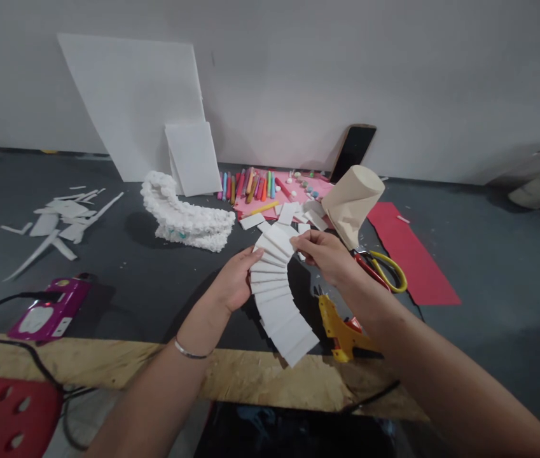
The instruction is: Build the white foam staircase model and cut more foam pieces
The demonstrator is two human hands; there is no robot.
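A curved row of overlapping white foam-board pieces (272, 286) lies in front of me, fanned from the pink sheet toward the table's front edge. My left hand (235, 277) is closed on its left side, thumb on top. At its upper right edge, my right hand (321, 251) pinches one of the pieces between thumb and fingers. Small loose white pieces (252, 221) lie beyond the far end. Below my right forearm rests a yellow glue gun (339, 327). Scissors with yellow and red handles (388, 270) lie partly behind that wrist.
Behind my hands are a bumpy white curved piece (188, 219), colored crayons or pens (250, 184) on pink paper, and a beige cone-like form (353, 197). White boards (140, 95) and a phone (353, 149) lean on the wall. Left are white scraps (67, 210) and a purple box (53, 308) with a cable.
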